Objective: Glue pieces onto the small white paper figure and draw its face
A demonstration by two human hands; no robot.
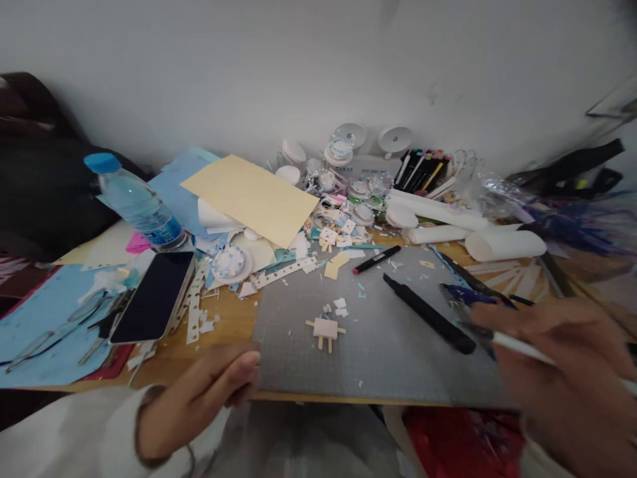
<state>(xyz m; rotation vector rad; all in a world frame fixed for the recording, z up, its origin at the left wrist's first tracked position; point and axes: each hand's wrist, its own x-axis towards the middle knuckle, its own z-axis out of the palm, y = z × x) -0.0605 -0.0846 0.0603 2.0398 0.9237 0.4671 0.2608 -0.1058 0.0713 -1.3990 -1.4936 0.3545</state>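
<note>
My right hand, smeared by motion, is closed around a slim white pen with a darker tip at the right side. Close to its fingertips lies a dark blue tool, its kind unclear. My left hand rests at the table's front edge with the fingers curled in; whatever they may hold is hidden. Between the hands, a small pale paper figure with thin strips for arms and legs lies on the grey cutting mat. Tiny white paper bits lie just above it.
A black marker and a thinner black pen lie on the mat. Leftward are a phone, glasses and a water bottle. Yellow paper, paper scraps, spools and white rolls crowd the back.
</note>
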